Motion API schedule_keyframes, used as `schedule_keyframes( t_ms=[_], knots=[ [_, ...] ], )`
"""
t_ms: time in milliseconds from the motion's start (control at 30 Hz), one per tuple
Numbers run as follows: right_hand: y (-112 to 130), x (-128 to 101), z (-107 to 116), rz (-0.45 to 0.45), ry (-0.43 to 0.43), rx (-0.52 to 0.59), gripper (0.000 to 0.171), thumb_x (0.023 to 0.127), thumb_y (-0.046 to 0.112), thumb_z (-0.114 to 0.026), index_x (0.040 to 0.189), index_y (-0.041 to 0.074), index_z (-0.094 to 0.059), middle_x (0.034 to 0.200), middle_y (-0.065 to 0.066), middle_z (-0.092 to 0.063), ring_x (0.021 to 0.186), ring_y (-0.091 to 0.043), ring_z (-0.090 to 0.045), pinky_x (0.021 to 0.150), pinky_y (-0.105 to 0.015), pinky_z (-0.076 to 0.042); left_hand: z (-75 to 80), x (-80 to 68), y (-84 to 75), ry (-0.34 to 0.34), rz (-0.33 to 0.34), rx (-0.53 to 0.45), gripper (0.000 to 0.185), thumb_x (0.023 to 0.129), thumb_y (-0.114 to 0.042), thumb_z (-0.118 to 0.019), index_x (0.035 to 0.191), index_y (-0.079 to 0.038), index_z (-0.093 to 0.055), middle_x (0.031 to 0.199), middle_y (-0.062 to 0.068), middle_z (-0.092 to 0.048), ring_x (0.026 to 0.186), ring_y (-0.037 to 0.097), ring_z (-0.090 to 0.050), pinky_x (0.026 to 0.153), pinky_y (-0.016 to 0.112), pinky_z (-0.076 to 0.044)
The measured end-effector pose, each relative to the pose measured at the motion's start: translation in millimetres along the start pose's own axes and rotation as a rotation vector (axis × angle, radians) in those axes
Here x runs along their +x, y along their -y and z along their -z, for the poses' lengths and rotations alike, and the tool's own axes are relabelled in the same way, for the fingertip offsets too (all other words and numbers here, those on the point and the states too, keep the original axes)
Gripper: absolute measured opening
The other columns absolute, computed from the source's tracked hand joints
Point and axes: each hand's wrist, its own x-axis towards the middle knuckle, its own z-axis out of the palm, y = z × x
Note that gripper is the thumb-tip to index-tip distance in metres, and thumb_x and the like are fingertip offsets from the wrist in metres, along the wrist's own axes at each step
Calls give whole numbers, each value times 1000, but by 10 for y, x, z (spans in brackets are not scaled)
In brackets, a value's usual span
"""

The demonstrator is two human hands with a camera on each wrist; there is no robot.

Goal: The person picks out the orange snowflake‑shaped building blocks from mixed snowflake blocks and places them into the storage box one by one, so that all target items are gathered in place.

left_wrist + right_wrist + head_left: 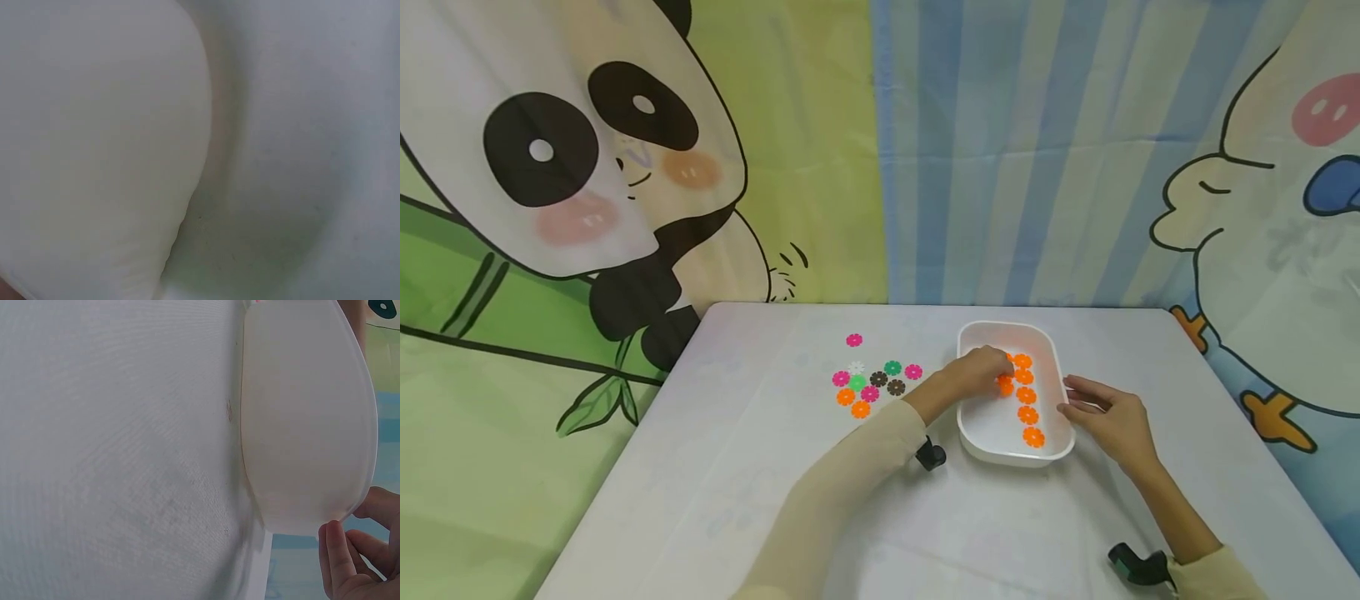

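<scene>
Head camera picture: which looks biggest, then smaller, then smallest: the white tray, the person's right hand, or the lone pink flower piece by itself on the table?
1. White tray, clearly the largest.
2. Right hand, resting against the tray's right side.
3. Lone pink flower piece, by far the smallest; it lies farther from the camera, but not enough to change the order.

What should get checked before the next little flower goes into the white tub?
1. White plastic tub flat on the table: ok.
2. Right hand steadying the tub's rim: ok, fingers touch it.
3. Left hand inside the tub at the orange flower discs: ok.
4. Left hand has let go of its disc: cannot tell.
5. Orange discs in a neat row: ok.
6. More orange discs waiting in the loose pile: ok, two.
</scene>
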Motion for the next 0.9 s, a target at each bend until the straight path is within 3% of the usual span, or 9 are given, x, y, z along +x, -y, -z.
schedule_keyframes(
  t_ms=[167, 400, 633, 900],
  knots=[
    [3, 0, 0, -2, -3, 1, 54, 86, 26, -76, 131, -1, -60, 127, -18, -62, 109, -35, -62, 78, -11, -47, 2, 28, -17, 25, -13, 37, 18, 86, -11, -74, 104, -12, -74, 93, -3, -65, 85, 12, -53, 79, 17, -42],
    [20, -10, 3, -5, 0, 5, 55, 87, 27, -75, 131, -1, -59, 128, -18, -61, 110, -35, -62, 79, -11, -47, 12, 48, -53, 70, 33, 41, 24, 87, -11, -73, 111, -13, -74, 99, -5, -65, 88, 10, -54, 84, 14, -43],
    [36, -9, -9, 5, -6, 13, 54, 87, 24, -75, 131, -2, -59, 128, -19, -61, 110, -36, -62, 78, -11, -47, 28, 48, -70, 83, 18, 100, 22, 88, -13, -73, 110, -14, -74, 100, -5, -67, 90, 11, -57, 84, 16, -45],
    [39, -12, -2, 9, -6, 19, 54, 86, 23, -76, 131, -3, -59, 127, -20, -61, 109, -37, -62, 78, -11, -47, 9, 45, -56, 115, 14, 23, 29, 88, -13, -73, 116, -15, -72, 108, -7, -68, 100, 9, -55, 92, 14, -41]
  ],
)
